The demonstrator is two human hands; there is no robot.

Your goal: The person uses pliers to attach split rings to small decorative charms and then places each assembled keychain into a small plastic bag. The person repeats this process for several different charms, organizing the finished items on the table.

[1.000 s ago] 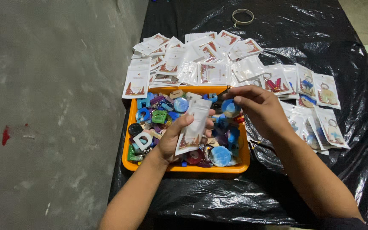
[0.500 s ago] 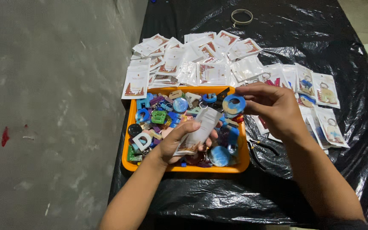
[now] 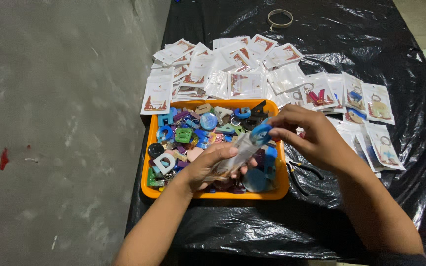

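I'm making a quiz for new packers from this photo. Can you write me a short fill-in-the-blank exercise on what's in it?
1. The left hand holds a clear plastic pouch over a tray whose colour is ____.
2. The right hand pinches a round charm coloured ____.
3. On the black sheet, right of the tray, lies a pair of ____.
4. The roll of tape lies at the table's ____ end.

Missing words: orange; blue; pliers; far

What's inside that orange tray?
The orange tray holds a heap of colourful letter-shaped charms. The left hand and clear pouch cover its right part, hiding pieces underneath.
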